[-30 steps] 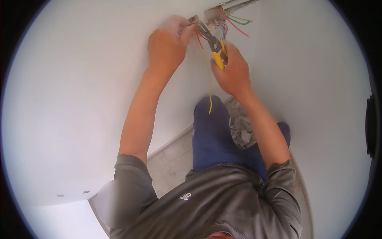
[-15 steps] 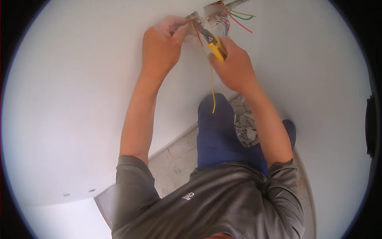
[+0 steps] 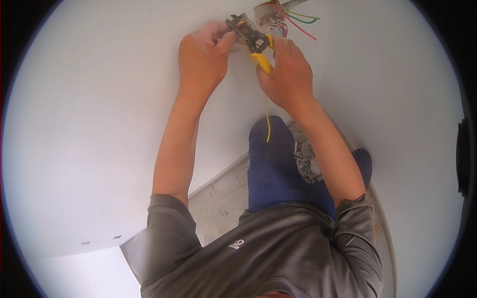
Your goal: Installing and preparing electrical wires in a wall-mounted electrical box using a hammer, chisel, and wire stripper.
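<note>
While a yellow wire (image 3: pixel 269 130) is hanging toward 6 o'clock below them, the hands are working apart. The right hand (image 3: pixel 288 72) is gripping the yellow-handled pliers (image 3: pixel 252 36), whose long axis is running from handles at 5 o'clock to head at 11. Nearer that head, the left hand (image 3: pixel 206 55) is curling just beside it at 8 o'clock; whether its fingertips are pinching anything cannot be told. At 1 o'clock, a wall box (image 3: pixel 266 11) is trailing coloured wires (image 3: pixel 301 30).

We see the right grip (image 3: pixel 287 73) wrapped around yellow-handled pliers (image 3: pixel 251 36), their dark head just beside the bent fingers (image 3: pixel 224 43) of the left grip (image 3: pixel 206 55); below, we note a yellow wire (image 3: pixel 269 130) hanging, and at upper right, red and green wires (image 3: pixel 301 27) projecting from a recess (image 3: pixel 266 10) in the white wall (image 3: pixel 114 124)
</note>
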Tool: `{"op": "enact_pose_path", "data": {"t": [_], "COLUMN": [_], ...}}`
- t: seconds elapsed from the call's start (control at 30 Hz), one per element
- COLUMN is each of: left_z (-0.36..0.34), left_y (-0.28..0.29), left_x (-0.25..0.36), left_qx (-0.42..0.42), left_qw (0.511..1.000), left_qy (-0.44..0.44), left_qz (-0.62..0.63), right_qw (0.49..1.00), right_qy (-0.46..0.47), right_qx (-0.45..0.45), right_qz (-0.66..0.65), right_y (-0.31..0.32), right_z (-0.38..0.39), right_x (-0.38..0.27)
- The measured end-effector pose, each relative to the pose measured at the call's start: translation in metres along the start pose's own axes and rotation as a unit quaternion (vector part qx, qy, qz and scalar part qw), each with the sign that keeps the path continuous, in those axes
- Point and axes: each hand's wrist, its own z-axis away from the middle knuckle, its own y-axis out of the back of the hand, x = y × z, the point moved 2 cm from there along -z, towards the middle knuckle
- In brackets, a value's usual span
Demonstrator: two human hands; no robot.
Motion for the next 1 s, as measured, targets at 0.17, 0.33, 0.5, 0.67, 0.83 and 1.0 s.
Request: {"op": "enact_pose_path", "data": {"t": [0.17, 0.33, 0.5, 0.67, 0.83, 1.0], "left_z": [0.001, -0.002, -0.001, 0.000, 0.004, 0.007], "left_y": [0.003, 0.002, 0.002, 0.007, 0.018, 0.014], "left_x": [0.011, 0.003, 0.001, 0.011, 0.009, 0.008], "left_qx": [-0.025, -0.020, -0.019, -0.049, -0.154, -0.227], "left_qw": [0.999, 1.000, 1.000, 0.998, 0.978, 0.968], "left_qy": [0.040, 0.019, 0.020, 0.043, 0.111, 0.062], "left_qz": [0.011, 0.004, 0.005, 0.010, 0.086, 0.092], "right_qw": [0.999, 0.999, 1.000, 0.995, 0.992, 0.999], "right_qy": [0.036, 0.025, 0.012, 0.058, 0.070, 0.043], "right_qx": [0.029, 0.003, -0.002, 0.065, 0.084, 0.032], "right_qz": [0.001, -0.026, -0.008, 0.044, 0.065, 0.009], "right_y": [-0.003, -0.004, -0.004, -0.008, -0.011, -0.009], "right_z": [-0.004, -0.003, -0.004, -0.006, -0.004, 0.000], "right_x": [0.006, 0.007, 0.006, 0.013, 0.016, 0.014]}}
